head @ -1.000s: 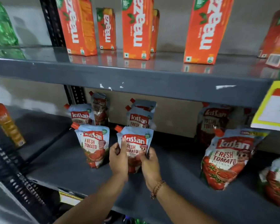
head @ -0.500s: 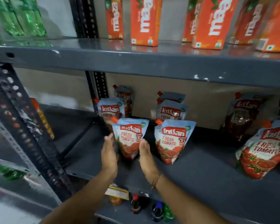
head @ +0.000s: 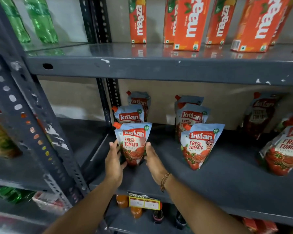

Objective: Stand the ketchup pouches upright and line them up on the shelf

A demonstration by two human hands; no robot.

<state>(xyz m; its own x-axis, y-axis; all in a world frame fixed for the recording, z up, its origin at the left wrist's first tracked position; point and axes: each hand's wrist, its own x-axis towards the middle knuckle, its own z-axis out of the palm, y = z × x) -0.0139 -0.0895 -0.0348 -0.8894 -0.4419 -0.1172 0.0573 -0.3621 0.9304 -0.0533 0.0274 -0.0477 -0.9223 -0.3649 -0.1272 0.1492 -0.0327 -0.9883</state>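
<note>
A light blue and red ketchup pouch [head: 133, 143] stands upright at the front left of the grey shelf [head: 218, 179]. My left hand [head: 113, 163] presses its left side and my right hand [head: 154, 162] its right side, so both hold it between them. Two more pouches [head: 130, 114] stand in a row behind it. To the right a second front pouch [head: 199, 146] stands upright with others [head: 191, 116] behind it. Further right, larger pouches [head: 282, 149] lean at the edge of view.
Orange juice cartons [head: 187, 22] stand on the shelf above, with green bottles [head: 41, 19] to their left. A perforated grey upright [head: 41, 132] rises at the left. A yellow price tag [head: 144, 202] hangs on the shelf's front edge, with small bottles [head: 135, 211] below.
My hands left the second front pouch, moved left and closed in on the front left pouch. The view shifted left as well.
</note>
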